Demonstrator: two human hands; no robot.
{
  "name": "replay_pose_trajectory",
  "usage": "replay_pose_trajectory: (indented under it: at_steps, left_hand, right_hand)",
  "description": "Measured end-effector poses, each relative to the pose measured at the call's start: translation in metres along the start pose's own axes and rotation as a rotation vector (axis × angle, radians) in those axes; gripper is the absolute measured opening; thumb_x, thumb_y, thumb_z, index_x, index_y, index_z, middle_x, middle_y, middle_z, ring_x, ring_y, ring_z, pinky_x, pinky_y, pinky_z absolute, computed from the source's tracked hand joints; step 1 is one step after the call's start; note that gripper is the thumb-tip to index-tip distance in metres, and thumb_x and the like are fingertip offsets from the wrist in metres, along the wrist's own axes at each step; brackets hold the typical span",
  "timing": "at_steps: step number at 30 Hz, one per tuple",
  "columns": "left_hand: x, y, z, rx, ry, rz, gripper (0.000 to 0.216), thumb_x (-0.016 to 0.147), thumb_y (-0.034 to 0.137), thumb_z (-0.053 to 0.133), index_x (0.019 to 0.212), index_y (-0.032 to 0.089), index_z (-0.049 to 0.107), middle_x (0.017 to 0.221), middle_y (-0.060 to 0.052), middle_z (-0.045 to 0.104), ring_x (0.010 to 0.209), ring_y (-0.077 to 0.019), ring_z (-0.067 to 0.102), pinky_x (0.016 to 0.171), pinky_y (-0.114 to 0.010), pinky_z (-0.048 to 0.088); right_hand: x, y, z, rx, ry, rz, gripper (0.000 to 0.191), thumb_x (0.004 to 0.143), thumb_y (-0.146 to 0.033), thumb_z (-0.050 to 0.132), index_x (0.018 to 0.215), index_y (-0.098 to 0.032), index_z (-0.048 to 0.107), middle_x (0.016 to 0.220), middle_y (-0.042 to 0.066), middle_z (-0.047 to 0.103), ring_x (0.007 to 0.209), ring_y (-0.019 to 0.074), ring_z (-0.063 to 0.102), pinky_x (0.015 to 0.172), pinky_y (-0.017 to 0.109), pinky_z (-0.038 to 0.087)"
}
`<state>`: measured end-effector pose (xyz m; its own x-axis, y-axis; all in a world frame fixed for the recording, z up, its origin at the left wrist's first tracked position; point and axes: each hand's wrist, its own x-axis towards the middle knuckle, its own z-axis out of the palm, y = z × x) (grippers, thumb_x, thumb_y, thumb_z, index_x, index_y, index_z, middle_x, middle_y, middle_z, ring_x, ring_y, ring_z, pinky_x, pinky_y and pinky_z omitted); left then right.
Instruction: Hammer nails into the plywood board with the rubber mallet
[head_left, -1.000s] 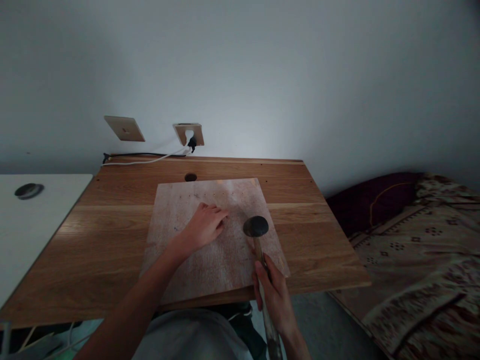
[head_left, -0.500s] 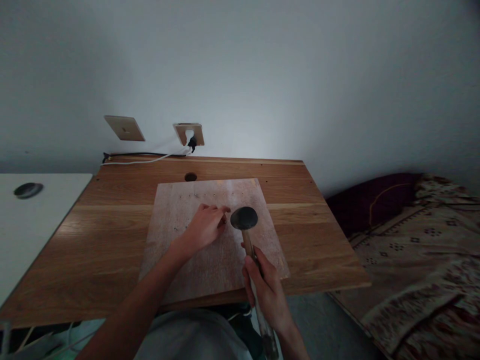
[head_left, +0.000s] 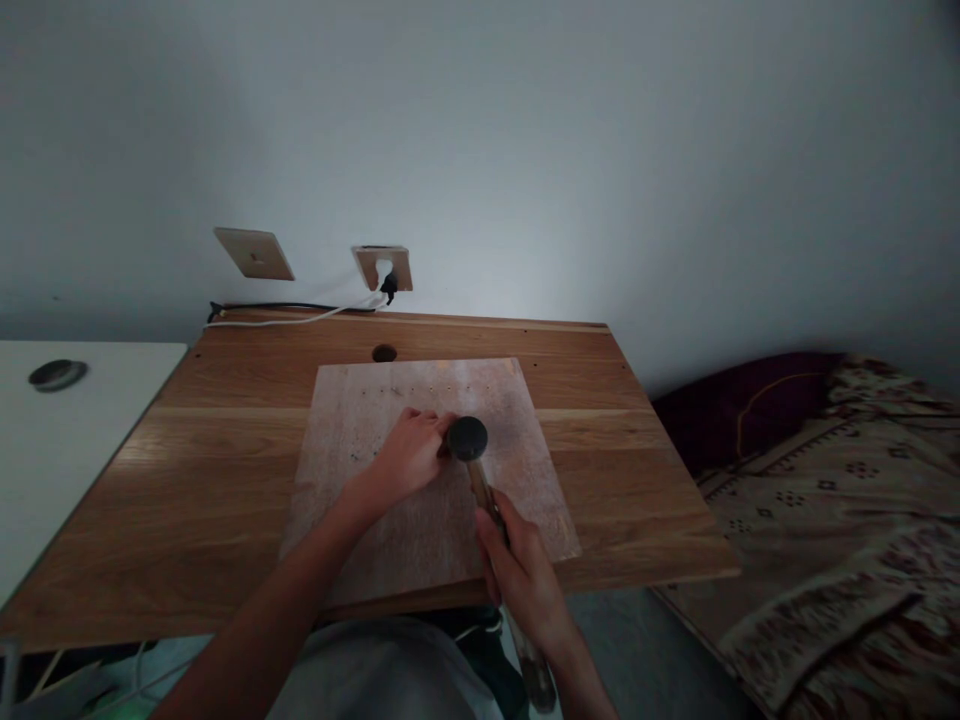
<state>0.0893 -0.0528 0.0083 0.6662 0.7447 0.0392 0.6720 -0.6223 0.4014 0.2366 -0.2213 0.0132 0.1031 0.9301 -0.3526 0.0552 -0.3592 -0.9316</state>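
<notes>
My right hand (head_left: 521,565) is wrapped round the wooden handle of a hammer (head_left: 467,438) with a round dark head. The head is close beside the fingers of my left hand (head_left: 414,450); whether it touches anything beneath is hidden. My left hand rests on a pale wooden board (head_left: 420,550), its fingers drawn together in a pinch, and what they hold is hidden behind the hammer head. Several small nails or holes dot the board in a row near its far edge, with more dark marks left of my left hand.
The board lies on a brown wooden tabletop (head_left: 630,480) with a round cable hole (head_left: 384,353). A white surface (head_left: 67,440) adjoins on the left. Cables (head_left: 292,320) run along the wall to a socket (head_left: 384,268). Patterned bedding (head_left: 817,520) is on the right.
The hammer head has moved left and turned, coming in beside my left fingers. My right hand has shifted slightly left with it. My left hand has stayed nearly in place.
</notes>
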Motion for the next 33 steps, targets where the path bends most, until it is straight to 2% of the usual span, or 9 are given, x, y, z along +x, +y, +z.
replay_pose_trajectory:
  at_steps: [4, 7, 11, 14, 18, 22, 25, 30, 33]
  left_hand:
    - [-0.003, 0.000, -0.006, -0.063, -0.012, 0.019, 0.037, 0.083, 0.012, 0.065, 0.120, 0.020, 0.066, 0.110, -0.010, 0.078, 0.106, -0.0298, 0.072, 0.096, -0.047, 0.049]
    - [-0.005, -0.015, -0.024, -0.222, 0.071, 0.057, 0.042, 0.086, 0.026, 0.068, 0.127, 0.021, 0.062, 0.121, -0.010, 0.074, 0.109, -0.0262, 0.070, 0.095, -0.041, 0.052]
    - [0.002, -0.058, -0.051, -0.150, 0.224, -0.156, 0.023, 0.094, 0.030, 0.056, 0.112, 0.019, 0.064, 0.102, -0.009, 0.073, 0.094, -0.0230, 0.069, 0.086, -0.037, 0.053]
    - [0.012, -0.088, -0.053, 0.005, 0.156, -0.315, 0.016, 0.093, 0.032, 0.057, 0.098, 0.018, 0.064, 0.091, -0.009, 0.071, 0.084, -0.0239, 0.068, 0.079, -0.036, 0.052]
    - [0.023, -0.102, -0.040, 0.043, 0.097, -0.312, 0.015, 0.088, 0.035, 0.067, 0.087, 0.020, 0.063, 0.086, -0.009, 0.071, 0.083, -0.0249, 0.068, 0.076, -0.036, 0.051]
    - [0.028, -0.096, -0.037, -0.005, 0.086, -0.288, 0.005, 0.084, 0.020, 0.067, 0.083, 0.020, 0.062, 0.086, -0.008, 0.072, 0.084, -0.0238, 0.069, 0.079, -0.036, 0.051]
    - [0.028, -0.082, -0.041, -0.060, 0.104, -0.244, 0.009, 0.084, 0.011, 0.063, 0.086, 0.020, 0.062, 0.087, -0.006, 0.073, 0.085, -0.0219, 0.069, 0.080, -0.035, 0.051]
    - [0.024, -0.032, -0.041, -0.292, 0.176, -0.107, 0.010, 0.089, 0.013, 0.063, 0.094, 0.021, 0.065, 0.091, -0.002, 0.075, 0.086, -0.0187, 0.071, 0.083, -0.033, 0.053]
    - [0.023, 0.000, -0.032, -0.289, 0.147, 0.021, 0.007, 0.092, 0.016, 0.064, 0.090, 0.022, 0.067, 0.093, -0.002, 0.075, 0.090, -0.0195, 0.070, 0.087, -0.034, 0.053]
  right_hand:
    - [-0.003, 0.004, 0.001, 0.013, 0.040, -0.017, 0.050, 0.102, -0.062, 0.051, 0.126, -0.019, 0.061, 0.052, -0.010, 0.044, 0.038, 0.0086, 0.039, 0.035, 0.018, 0.033]
    - [-0.007, 0.007, -0.003, 0.035, 0.064, -0.031, 0.046, 0.103, -0.061, 0.051, 0.119, -0.019, 0.062, 0.053, -0.010, 0.044, 0.038, 0.0073, 0.037, 0.035, 0.017, 0.033]
    - [-0.010, 0.006, -0.011, 0.083, 0.113, -0.029, 0.050, 0.099, -0.066, 0.053, 0.112, -0.019, 0.061, 0.059, -0.010, 0.046, 0.037, 0.0057, 0.035, 0.033, 0.017, 0.033]
    - [-0.009, 0.006, -0.016, 0.113, 0.176, -0.014, 0.053, 0.094, -0.072, 0.056, 0.105, -0.020, 0.061, 0.063, -0.008, 0.047, 0.037, 0.0053, 0.036, 0.032, 0.017, 0.032]
    - [-0.009, 0.009, -0.019, 0.125, 0.233, -0.002, 0.053, 0.092, -0.074, 0.059, 0.097, -0.021, 0.061, 0.060, -0.008, 0.046, 0.036, 0.0057, 0.036, 0.031, 0.017, 0.032]
    - [-0.012, 0.012, -0.025, 0.118, 0.262, -0.004, 0.050, 0.093, -0.071, 0.059, 0.096, -0.021, 0.061, 0.056, -0.009, 0.046, 0.036, 0.0065, 0.038, 0.032, 0.018, 0.032]
    - [-0.014, 0.014, -0.030, 0.115, 0.273, 0.005, 0.050, 0.094, -0.071, 0.058, 0.094, -0.021, 0.060, 0.056, -0.008, 0.047, 0.036, 0.0065, 0.037, 0.033, 0.019, 0.031]
    - [-0.013, 0.014, -0.035, 0.112, 0.294, -0.007, 0.049, 0.094, -0.071, 0.059, 0.092, -0.022, 0.058, 0.059, -0.008, 0.047, 0.036, 0.0060, 0.036, 0.032, 0.019, 0.030]
    - [-0.013, 0.013, -0.035, 0.121, 0.289, -0.011, 0.049, 0.093, -0.070, 0.060, 0.086, -0.022, 0.055, 0.061, -0.007, 0.048, 0.037, 0.0057, 0.038, 0.033, 0.019, 0.030]
